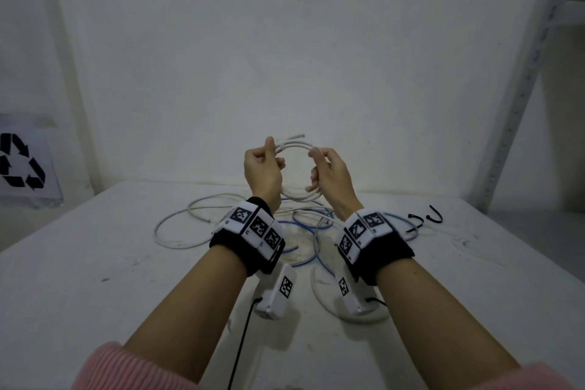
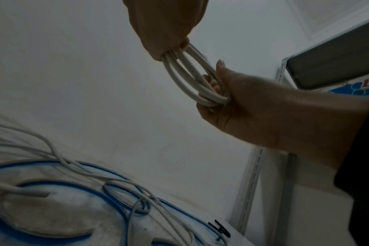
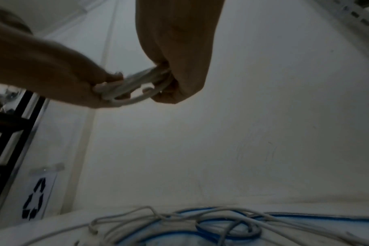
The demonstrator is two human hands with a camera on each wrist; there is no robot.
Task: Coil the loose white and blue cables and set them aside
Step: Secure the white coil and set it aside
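white coil: i have a white cable [image 1: 296, 149] wound into a few round loops and held up in the air above the table, between my two hands, in front of the wall. its two cut ends [image 1: 292, 138] stick out together at the top left of the loops.
left hand: my left hand [image 1: 262, 168] is clamped on the left side of the coil, thumb and forefinger pinching the bundled strands just beside the loose ends. from the left wrist i see the strands [image 2: 185, 66] running out from under that grip.
right hand: my right hand [image 1: 329, 172] grips the right side of the same coil, fingers [image 2: 211, 83] curled through the loops and the thumb [image 2: 220, 64] raised behind them.
hands together: the two are close, apart only by the width of the coil.
loose cables: more white cable [image 1: 190, 222] lies in wide loops on the table below my wrists, tangled with a blue cable [image 1: 300, 226] that winds under and over it.
table: a scuffed white table [image 1: 95, 263] butted against the wall.
clips: two small black hooks [image 1: 425, 218] lie on the table to my right, just beyond the tangle.
surroundings: a recycling sign [image 1: 22, 165] is on the wall at left; a pale metal rack [image 1: 519, 98] stands at right.
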